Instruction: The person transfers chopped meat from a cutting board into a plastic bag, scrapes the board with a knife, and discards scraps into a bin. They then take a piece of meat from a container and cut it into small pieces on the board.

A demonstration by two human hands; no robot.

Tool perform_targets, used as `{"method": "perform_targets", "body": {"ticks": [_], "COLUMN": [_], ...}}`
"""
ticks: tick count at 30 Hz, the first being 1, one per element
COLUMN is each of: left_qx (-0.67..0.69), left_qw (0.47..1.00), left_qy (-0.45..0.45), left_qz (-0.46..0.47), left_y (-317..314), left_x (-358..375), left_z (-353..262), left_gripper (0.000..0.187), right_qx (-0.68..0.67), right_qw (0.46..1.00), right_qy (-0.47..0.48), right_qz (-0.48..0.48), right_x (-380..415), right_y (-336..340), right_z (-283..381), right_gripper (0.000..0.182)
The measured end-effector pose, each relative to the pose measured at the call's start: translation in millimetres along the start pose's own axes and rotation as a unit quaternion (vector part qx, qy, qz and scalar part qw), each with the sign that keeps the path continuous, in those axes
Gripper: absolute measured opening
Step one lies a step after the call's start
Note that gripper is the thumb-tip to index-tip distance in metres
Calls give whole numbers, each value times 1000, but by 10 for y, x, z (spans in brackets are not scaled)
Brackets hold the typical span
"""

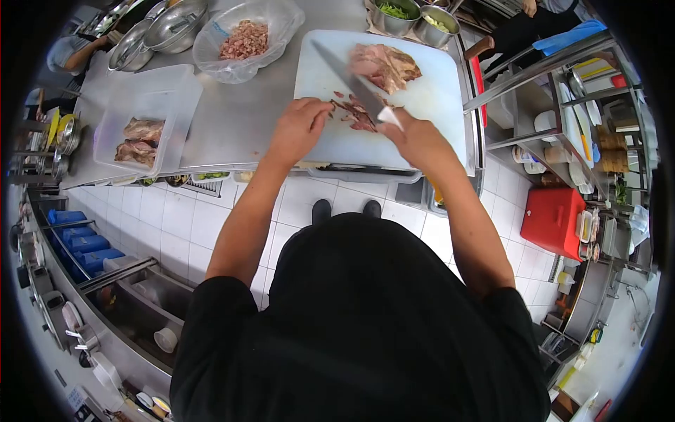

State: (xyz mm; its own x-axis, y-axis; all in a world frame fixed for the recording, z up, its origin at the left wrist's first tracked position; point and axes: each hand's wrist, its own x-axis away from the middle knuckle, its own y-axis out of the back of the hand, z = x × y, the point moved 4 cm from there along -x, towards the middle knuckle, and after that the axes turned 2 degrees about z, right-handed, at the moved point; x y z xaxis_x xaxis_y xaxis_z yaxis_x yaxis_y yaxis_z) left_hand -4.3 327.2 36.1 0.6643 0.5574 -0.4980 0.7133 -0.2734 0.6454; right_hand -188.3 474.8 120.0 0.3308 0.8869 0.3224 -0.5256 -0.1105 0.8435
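My right hand is closed round the white handle of a kitchen knife. Its broad blade is blurred and points up and left over the white cutting board. Below the blade lie cut strips of meat, brown and reddish. At their left edge is my left hand, its fingers curled and pressed together. A dark bit shows at the fingertips, but I cannot make out what they hold. Farther up the board rests a larger piece of meat, partly behind the blade.
On the left, a clear plastic tub holds meat pieces. A bag-lined container of diced meat stands behind, beside metal bowls. Bowls of chopped greens and pale pieces sit beyond the board. Other people are at the edges.
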Motion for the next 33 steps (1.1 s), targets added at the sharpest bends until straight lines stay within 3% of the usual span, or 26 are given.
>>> {"method": "perform_targets", "body": {"ticks": [3,6,7,9,12,16,26,29,33], "left_qx": [151,157,257,445,667,766,733,778,761], "left_qw": [973,962,934,847,645,539,573,540,553], "left_qy": [165,223,247,286,370,350,365,321,333], "left_qz": [-48,-22,-34,-53,-53,-17,-29,-37,-63], "left_y": [117,167,49,-266,-478,-706,-675,-576,-492], "left_x": [-29,-87,-76,-9,-101,-186,-284,-347,-378], "left_z": [-116,-388,-348,-227,-499,-714,-862,-905,-907], "left_gripper": [19,22,24,28,34,45,47,46,46], "right_qx": [-49,-54,-56,-52,-69,-102,-127,-132,-125], "right_qw": [996,988,979,974,967,960,959,959,953], "right_qy": [3,42,63,62,67,77,87,94,113], "right_qz": [-73,-137,-184,-210,-237,-247,-237,-232,-251], "right_x": [135,243,307,416,505,526,563,561,541], "right_y": [55,0,-2,-8,-57,-180,-147,-111,-137], "right_z": [-228,-410,-425,-441,-406,-406,-487,-474,-513], "right_gripper": [45,45,48,49,53,54,54,54,54]}}
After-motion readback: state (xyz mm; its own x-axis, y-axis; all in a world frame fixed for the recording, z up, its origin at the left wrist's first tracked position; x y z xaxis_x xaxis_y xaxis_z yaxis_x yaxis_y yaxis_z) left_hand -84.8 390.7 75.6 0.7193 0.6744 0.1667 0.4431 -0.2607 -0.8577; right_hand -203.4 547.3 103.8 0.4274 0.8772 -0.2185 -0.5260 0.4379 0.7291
